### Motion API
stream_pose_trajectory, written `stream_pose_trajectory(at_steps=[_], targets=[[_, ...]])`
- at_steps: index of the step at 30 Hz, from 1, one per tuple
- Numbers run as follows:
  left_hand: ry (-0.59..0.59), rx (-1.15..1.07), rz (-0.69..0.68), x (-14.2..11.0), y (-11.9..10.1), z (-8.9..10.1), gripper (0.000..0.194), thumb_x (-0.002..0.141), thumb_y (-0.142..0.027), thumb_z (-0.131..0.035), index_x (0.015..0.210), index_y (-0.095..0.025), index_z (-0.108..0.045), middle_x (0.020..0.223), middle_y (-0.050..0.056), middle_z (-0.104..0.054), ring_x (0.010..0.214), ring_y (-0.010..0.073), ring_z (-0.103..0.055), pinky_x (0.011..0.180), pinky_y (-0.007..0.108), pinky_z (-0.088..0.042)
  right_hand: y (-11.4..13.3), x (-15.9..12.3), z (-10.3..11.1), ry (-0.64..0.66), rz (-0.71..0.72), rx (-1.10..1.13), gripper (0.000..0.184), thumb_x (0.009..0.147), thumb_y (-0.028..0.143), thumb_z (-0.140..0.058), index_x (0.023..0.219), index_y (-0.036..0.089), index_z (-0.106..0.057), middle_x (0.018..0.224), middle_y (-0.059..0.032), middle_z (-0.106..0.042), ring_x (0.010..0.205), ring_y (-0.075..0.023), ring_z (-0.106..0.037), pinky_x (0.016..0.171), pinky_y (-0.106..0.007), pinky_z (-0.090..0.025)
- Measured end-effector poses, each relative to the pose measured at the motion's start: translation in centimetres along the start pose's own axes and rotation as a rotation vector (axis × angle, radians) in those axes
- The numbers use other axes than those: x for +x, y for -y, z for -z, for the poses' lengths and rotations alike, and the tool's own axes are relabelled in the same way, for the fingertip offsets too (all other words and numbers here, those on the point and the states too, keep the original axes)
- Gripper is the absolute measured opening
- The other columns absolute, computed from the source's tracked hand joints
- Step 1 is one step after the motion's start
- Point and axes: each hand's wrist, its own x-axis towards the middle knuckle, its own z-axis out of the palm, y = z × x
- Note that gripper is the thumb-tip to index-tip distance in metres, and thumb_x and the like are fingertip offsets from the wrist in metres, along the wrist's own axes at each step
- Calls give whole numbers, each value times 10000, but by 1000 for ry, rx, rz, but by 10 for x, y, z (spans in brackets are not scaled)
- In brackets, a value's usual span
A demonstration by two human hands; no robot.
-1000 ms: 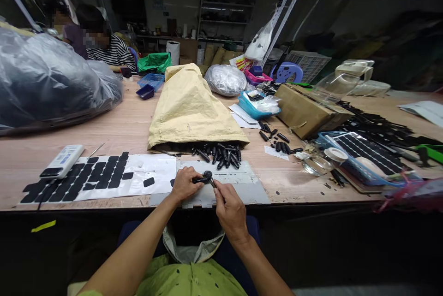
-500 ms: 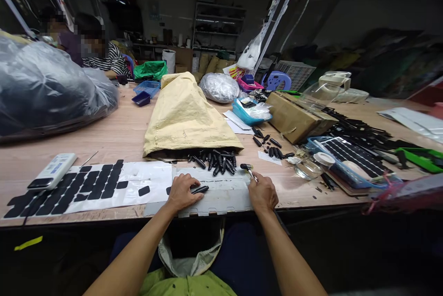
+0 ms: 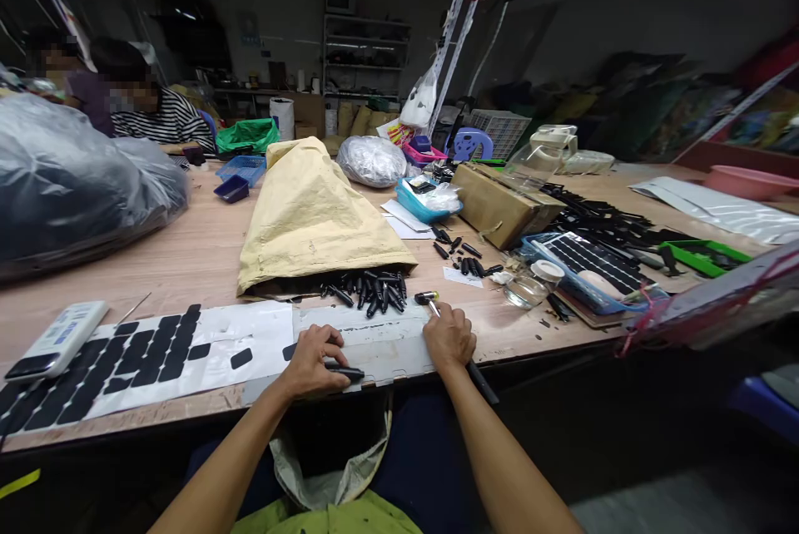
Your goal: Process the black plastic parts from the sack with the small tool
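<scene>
My left hand (image 3: 315, 361) is closed on a black tapered tube (image 3: 347, 371), pressing it down near the front edge of a grey board (image 3: 394, 358). My right hand (image 3: 450, 338) grips a small hammer, its fingers wrapped round the handle (image 3: 482, 384). The hammer's head (image 3: 426, 298), dark with a yellowish end, is out at the board's far right corner, apart from the tube. Just beyond the board, a heap of similar black tubes (image 3: 379, 294) spills from the mouth of a yellow sack (image 3: 318, 222).
To the left lie a sheet of black stickers (image 3: 166, 343) and a white device (image 3: 59, 341). More black tubes, a cardboard box (image 3: 503, 203), a clear jar (image 3: 528, 290) and a blue tray (image 3: 537, 247) stand to the right. Two people sit beyond a large plastic bag (image 3: 81, 176).
The hammer has moved off the tube, away to the right with my right hand. My left hand still has the tube, now lower on the board. The view has turned right.
</scene>
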Motion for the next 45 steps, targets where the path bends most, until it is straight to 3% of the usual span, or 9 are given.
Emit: stream_pose_trajectory(at_steps=[8, 11, 14, 19, 23, 26, 30, 38, 45], targets=[[-69, 160, -101, -58, -3, -36, 235, 568, -211, -832, 771, -272, -730, 1429, 17, -478, 1298, 358, -369, 1081, 528, -272, 0, -2, -2, -16, 8, -13, 326, 926, 229, -435, 1183, 202, -634, 1046, -114, -592, 965, -238, -542, 739, -341, -395], [-76, 183, -127, -62, -5, -37, 309, 587, -242, -827, 876, -285, -726, 1450, 36, -460, 1302, 366, -364, 1083, 537, -269, 0, -2, -4, -30, 11, -15, 320, 930, 229, -428, 1171, 203, -638, 1038, -111, -594, 951, -238, -545, 732, -340, -390], [-164, 171, -96, -39, -7, -23, 242, 710, -265, -744, 949, -274, -710, 1250, 56, -598, 1184, 302, -473, 1017, 475, -355, -1, -1, -6, -38, 14, -19, 316, 930, 231, -431, 1166, 200, -638, 1037, -113, -591, 949, -235, -543, 734, -334, -385], [-339, 327, -30, 39, -3, 9, 275, 860, -227, -578, 1117, -258, -670, 1080, 65, -613, 1046, 259, -503, 905, 420, -400, -1, 0, -7, -37, 21, -20, 310, 928, 232, -440, 1170, 203, -632, 1044, -109, -586, 958, -236, -537, 738, -328, -378], [-271, 504, -19, 89, 7, 19, 268, 826, -181, -604, 1056, -269, -711, 1064, 81, -566, 1017, 267, -481, 875, 417, -384, -1, 1, -7, -30, 21, -16, 304, 926, 225, -446, 1169, 196, -628, 1049, -115, -580, 968, -235, -535, 743, -322, -374], [-204, 584, -53, 103, 12, 21, 202, 795, -160, -631, 944, -253, -731, 1060, 89, -557, 1031, 274, -464, 866, 413, -366, -1, 2, -7, -24, 19, -12, 304, 925, 221, -446, 1171, 193, -624, 1049, -118, -578, 972, -236, -532, 745, -321, -374], [-171, 582, -55, 94, 11, 21, 147, 804, -171, -638, 921, -231, -703, 1063, 84, -598, 1022, 271, -457, 878, 415, -340, -1, 1, -5, -25, 19, 4, 304, 921, 221, -450, 1170, 196, -622, 1050, -115, -583, 968, -242, -533, 736, -326, -374], [-136, 357, -23, 43, 0, 1, 132, 833, -203, -622, 941, -260, -673, 946, 24, -668, 1002, 247, -486, 907, 407, -309, -2, 2, -7, -27, 16, 16, 297, 918, 227, -451, 1159, 193, -620, 1061, -118, -582, 973, -245, -532, 746, -338, -373], [-138, 226, 48, 42, 1, 2, 184, 799, -194, -602, 961, -245, -671, 917, 16, -690, 959, 246, -516, 871, 396, -346, -1, 1, -5, -17, 13, 28, 316, 923, 227, -434, 1175, 191, -622, 1065, -125, -576, 985, -248, -521, 754, -336, -372]])
